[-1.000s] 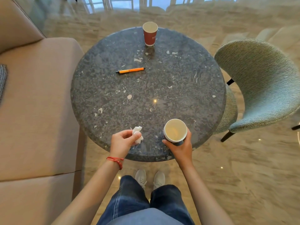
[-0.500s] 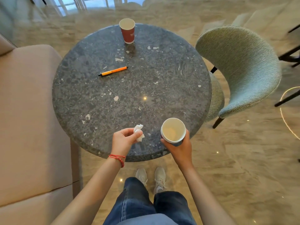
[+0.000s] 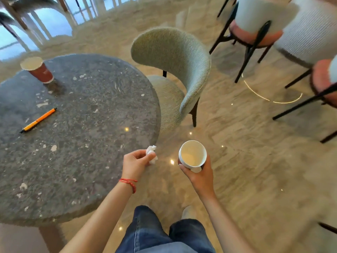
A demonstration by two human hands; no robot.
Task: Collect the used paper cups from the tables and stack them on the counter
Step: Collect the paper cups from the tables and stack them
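I am gripping the white paper cup around its wall with my right hand, over the floor right of the stone table. Thin, light wall, likely crushable, so I am wrapping low. My left hand is pinching a crumpled tissue. A red paper cup is standing at the table's far left.

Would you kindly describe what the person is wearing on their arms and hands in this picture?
Both forearms are bare, with no sleeves showing. The left hand has a thin red string bracelet round its wrist. The right hand shows no glove, watch or band. No rings are visible on the fingers.
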